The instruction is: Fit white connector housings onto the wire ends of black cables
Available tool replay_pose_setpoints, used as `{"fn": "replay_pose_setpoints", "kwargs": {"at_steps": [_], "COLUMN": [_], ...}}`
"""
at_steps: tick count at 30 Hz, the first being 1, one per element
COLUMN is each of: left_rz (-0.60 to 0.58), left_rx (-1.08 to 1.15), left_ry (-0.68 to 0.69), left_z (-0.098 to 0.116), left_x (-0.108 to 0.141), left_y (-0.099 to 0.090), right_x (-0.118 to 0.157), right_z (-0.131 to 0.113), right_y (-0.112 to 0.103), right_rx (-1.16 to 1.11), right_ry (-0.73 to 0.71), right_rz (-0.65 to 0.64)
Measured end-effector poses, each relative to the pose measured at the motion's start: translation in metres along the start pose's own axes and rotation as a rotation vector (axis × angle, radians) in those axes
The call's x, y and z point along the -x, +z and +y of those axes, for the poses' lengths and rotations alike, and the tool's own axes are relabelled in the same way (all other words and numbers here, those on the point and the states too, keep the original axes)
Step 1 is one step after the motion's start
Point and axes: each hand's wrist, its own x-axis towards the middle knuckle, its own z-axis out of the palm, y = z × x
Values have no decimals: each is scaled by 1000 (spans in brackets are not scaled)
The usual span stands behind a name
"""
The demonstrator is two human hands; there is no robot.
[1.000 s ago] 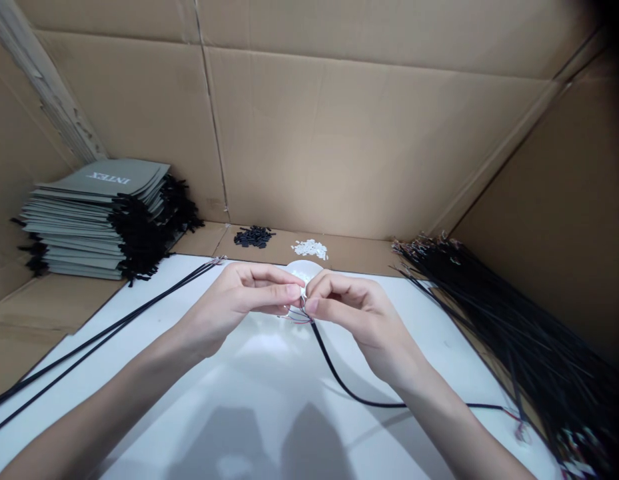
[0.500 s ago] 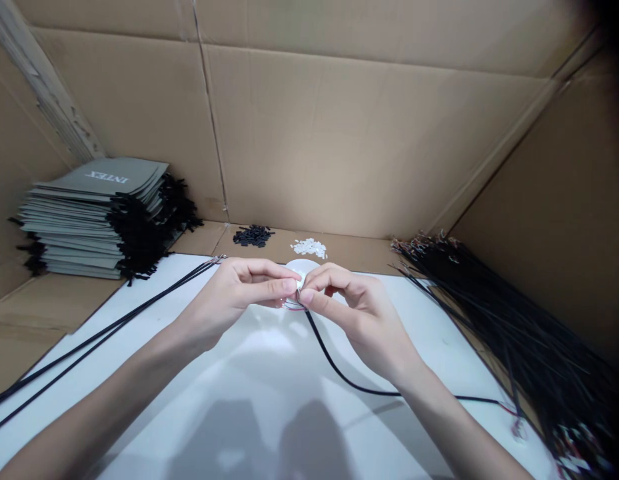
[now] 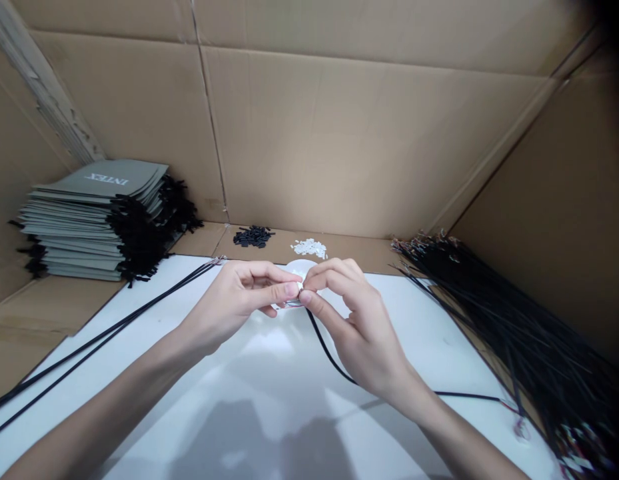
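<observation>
Close work at the end of the cable (image 3: 466, 396)

In the head view, the one view here, I see both hands raised over the white table (image 3: 259, 380), meeting at the thin wires (image 3: 293, 304) of the cable. The left hand (image 3: 234, 293) has thumb and forefinger pinched on them, its other fingers looser. The right hand (image 3: 364, 320) pinches thumb against fingertips just beside; which strand each holds is too small to tell. The cable drops from there, bends under the right wrist and runs right.

To do this well, I'd let the left pinch stay firm while the right makes small moves, take one strand at a time, spread the loose ones aside, and leave the cable slack so it doesn't tug.
</observation>
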Motion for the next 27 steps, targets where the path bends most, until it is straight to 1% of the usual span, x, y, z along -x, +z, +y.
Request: {"fn": "replay_pose_setpoints", "kwargs": {"at_steps": [3,5,8,11,13,15,17,19,24,27], "left_rz": [8,13,7,-9,9,58,118,158,190,232], "left_rx": [-15,-12,1,-15,-74,-169,-294,-442,-761,-864], "left_ry": [-1,0,-5,36,127,264,411,544,811,885], "left_z": [1,0,-1,0,4,8,11,12,15,16], "left_x": [1,0,-2,-2,0,2,6,8,12,11], "left_y": [0,-1,-2,-3,-5,-7,-9,-11,-9,-7], "right_x": [1,1,-2,-5,-6,-7,-8,-10,-13,-13], "right_z": [0,1,3,5,6,8,8,8,7,8], "right_y": [2,3,2,-1,-3,-5,-6,-6,-7,-6], "right_rx": [102,129,72,-87,-224,-365,-478,-546,-651,-693], "right_ry": [-91,-122,-93,-15,63,152,230,280,320,329], "right_rz": [28,36,38,29,9,-16,-34,-39,-66,-88]}}
